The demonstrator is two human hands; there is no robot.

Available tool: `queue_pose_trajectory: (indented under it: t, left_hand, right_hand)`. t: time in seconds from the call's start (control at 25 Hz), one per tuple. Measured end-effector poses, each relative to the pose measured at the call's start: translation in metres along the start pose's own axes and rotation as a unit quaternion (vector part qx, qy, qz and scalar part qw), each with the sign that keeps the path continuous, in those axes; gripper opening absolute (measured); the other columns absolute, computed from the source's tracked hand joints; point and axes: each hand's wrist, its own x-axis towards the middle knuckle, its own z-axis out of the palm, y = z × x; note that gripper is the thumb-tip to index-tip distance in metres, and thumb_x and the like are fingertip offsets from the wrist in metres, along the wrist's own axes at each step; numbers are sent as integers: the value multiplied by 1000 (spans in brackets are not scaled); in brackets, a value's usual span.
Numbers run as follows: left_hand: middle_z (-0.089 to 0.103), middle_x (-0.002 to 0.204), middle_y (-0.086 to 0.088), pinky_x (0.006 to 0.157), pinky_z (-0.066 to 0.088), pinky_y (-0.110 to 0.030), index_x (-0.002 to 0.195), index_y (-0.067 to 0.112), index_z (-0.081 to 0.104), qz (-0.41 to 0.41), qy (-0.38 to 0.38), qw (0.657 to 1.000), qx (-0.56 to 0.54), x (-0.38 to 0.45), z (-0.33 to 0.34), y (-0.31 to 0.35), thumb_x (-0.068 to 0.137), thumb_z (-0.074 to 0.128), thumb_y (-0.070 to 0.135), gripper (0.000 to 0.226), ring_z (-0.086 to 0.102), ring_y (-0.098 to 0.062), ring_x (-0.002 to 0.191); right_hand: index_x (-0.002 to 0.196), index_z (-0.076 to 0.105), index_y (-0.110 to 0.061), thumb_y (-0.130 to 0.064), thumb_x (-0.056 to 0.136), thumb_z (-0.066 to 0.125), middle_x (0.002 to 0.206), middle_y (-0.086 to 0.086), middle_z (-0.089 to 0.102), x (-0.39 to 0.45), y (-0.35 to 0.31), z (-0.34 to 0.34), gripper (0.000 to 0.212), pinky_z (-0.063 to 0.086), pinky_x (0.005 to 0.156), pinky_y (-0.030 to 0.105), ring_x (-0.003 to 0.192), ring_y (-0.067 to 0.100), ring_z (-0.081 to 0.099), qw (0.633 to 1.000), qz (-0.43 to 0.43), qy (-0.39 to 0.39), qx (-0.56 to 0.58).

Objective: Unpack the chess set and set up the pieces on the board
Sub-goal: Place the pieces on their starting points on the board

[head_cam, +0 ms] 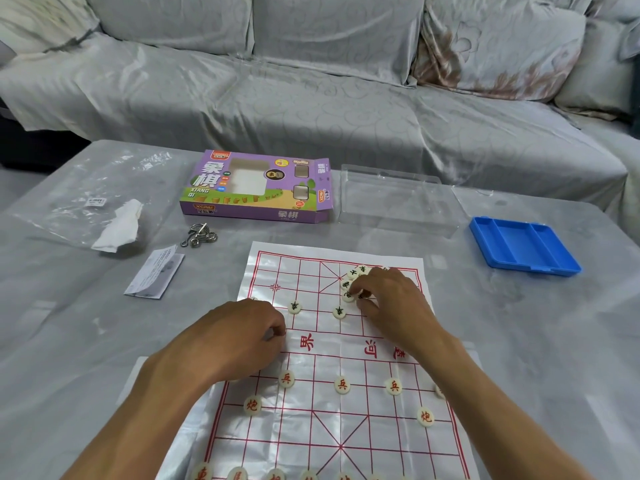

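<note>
Broadly, the sofa (311,81) fills the far side, and a covered table (519,323) before it carries all the work. The paper board (332,420) lies flat at the near edge, within reach of both arms, presumably so pieces can be set without stretching.

Behind the board stands the purple box (256,187), emptied and pushed back with one end flap open. Beside it to the right is a clear plastic case (394,199), and further right the blue tray (523,245), set well apart from the board, evidently discarded once the pieces were tipped out. A plastic bag (86,202) with crumpled white paper (119,226), a folded leaflet (156,271) and a metal ring puzzle (199,235) lie to the left, clear of the playing area.

The red side appears largely done: red soldiers (342,385) stand on one rank, red cannons (252,406) on the rank nearer the camera, and a back row shows at the frame's bottom edge.

The black pieces are unfinished. Two black soldiers (294,307) stand on their rank, while a black cluster (351,280) remains heaped near the far palace, awaiting sorting.

The right hand (391,303) has its fingers curled down into that cluster, seemingly pinching a piece, though which one is hidden. The left hand (242,334) is curled near the board's left edge; whether it holds a piece I cannot tell.
</note>
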Motion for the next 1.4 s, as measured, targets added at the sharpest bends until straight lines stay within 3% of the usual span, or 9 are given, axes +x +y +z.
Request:
queue_pose_trajectory:
  t: [0.16, 0.28, 0.56, 0.72, 0.96, 1.16, 1.4]
  left_hand:
    - [65, 104, 12, 86, 51, -35, 104, 31, 66, 3, -1, 1000, 6, 0, 0, -1, 93, 47, 31, 22, 59, -11, 96]
    - [64, 104, 13, 86, 51, -35, 105, 32, 66, 2, -3, 1000, 4, 0, 0, -1, 93, 48, 31, 23, 59, -10, 96]
    - [65, 101, 11, 84, 52, -34, 103, 30, 66, -2, 3, 1000, 8, -1, 1, 3, 92, 49, 31, 20, 60, -11, 94]
    - [64, 110, 9, 81, 51, -28, 109, 31, 66, -11, -24, 1000, -4, -2, -2, 2, 90, 46, 17, 31, 60, -13, 96]
    - [60, 120, 7, 72, 38, -21, 118, 31, 64, -16, -43, 998, -32, -1, -6, -2, 89, 48, 10, 39, 56, -14, 104]
    - [63, 118, 7, 78, 43, -23, 110, 29, 67, -3, -31, 999, -29, 1, -3, -5, 88, 49, 13, 33, 59, -15, 102]
    - [64, 116, 2, 73, 41, -25, 112, 25, 67, 3, -22, 1000, -8, 1, -3, -5, 87, 47, 14, 34, 59, -19, 100]
  right_hand:
    - [110, 68, -24, -17, 89, 61, 106, -7, 64, 1, 3, 2, 23, 45, 81, 32, 93, 19, 51, 999, -20, 40, -21]
    - [112, 69, -26, -16, 90, 63, 106, -6, 63, 2, 2, 5, 25, 46, 80, 33, 94, 19, 50, 996, -81, 14, -23]
    - [116, 63, -24, -20, 93, 54, 106, -6, 61, 7, 4, 1, 25, 40, 86, 29, 97, 18, 46, 995, -84, -8, -56]
    - [118, 62, -27, -29, 93, 54, 109, -9, 60, 13, 2, -6, 26, 36, 83, 25, 98, 14, 46, 991, -94, -43, -83]
    - [107, 64, -26, -36, 87, 63, 98, -10, 62, 36, -44, -14, 22, 42, 80, 23, 89, 9, 50, 993, -110, -42, 3]
    - [106, 66, -21, -32, 86, 63, 97, -6, 64, 70, -82, 8, 24, 45, 81, 30, 89, 14, 53, 986, -150, -70, 6]
    - [103, 68, -21, -30, 85, 64, 99, -5, 66, 74, -83, 23, 21, 48, 76, 31, 88, 15, 56, 984, -145, -99, 10]
